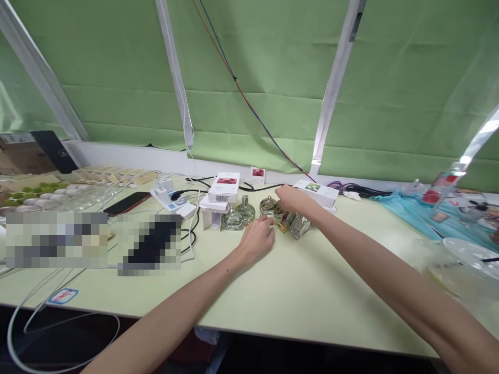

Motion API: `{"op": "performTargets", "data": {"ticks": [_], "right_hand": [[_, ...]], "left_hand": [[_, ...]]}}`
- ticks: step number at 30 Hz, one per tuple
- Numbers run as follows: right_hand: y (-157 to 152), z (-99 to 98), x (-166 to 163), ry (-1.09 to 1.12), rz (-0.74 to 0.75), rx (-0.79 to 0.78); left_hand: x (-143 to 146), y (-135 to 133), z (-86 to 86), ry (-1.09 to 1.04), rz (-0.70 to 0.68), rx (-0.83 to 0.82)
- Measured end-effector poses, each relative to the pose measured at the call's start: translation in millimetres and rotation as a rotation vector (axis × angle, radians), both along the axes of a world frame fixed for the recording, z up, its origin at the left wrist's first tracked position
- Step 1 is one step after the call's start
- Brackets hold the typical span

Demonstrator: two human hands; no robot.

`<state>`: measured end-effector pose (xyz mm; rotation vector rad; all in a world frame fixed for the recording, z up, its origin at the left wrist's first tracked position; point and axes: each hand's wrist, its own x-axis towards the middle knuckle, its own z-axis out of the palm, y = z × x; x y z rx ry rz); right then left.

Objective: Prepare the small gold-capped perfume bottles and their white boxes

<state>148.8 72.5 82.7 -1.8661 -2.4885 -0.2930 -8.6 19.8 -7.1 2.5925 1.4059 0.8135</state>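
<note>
Well to the left of both hands, a dark phone (128, 203) lies flat behind the loose cables, and a white power strip (162, 199) sits nearer, probably kept toward the wall so that its plugs stay out of the working space. Just beyond and left of the left hand, a white box with a red picture (225, 185) lies on other white packaging (212, 218), which holds it up off the table (312, 291). In front of that stack, close to the left fingertips, a clear round bottle (233, 220) and a greenish bottle (246, 210) stand side by side, seemingly grouped for easy reach. The left hand (257, 240) is low at the table with its fingers curled; I cannot tell whether it grips anything. Past its fingertips, a round ornate bottle (267, 205) stands between the hands. The right hand (290, 198) arches over more glass, its fingers bent downward and their tips hidden, so whether it pinches a bottle cannot be told. Just below it, a faceted bottle (300, 227) leans at a tilt, perhaps supported by its neighbours. Directly behind the right hand rests another white box (317, 193), and well to its right spreads a blue cloth (405, 208).
</note>
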Motion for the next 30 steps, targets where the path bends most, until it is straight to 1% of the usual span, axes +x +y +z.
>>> {"op": "performTargets", "data": {"ticks": [5,12,21,30], "right_hand": [[15,-2.9,-4,-0.048,-0.002,-0.097],[20,-1.1,-6,-0.108,-0.002,-0.158],[19,1.9,-7,-0.115,-0.012,-0.168],[19,-2.3,-12,-0.057,-0.006,-0.129]], "left_hand": [[1,-1,1.4,0.013,0.007,-0.006],[2,-2,2.6,0.024,0.000,-0.053],[1,-1,2.0,0.016,-0.007,-0.058],[1,0,0.2,0.000,-0.023,-0.065]]}}
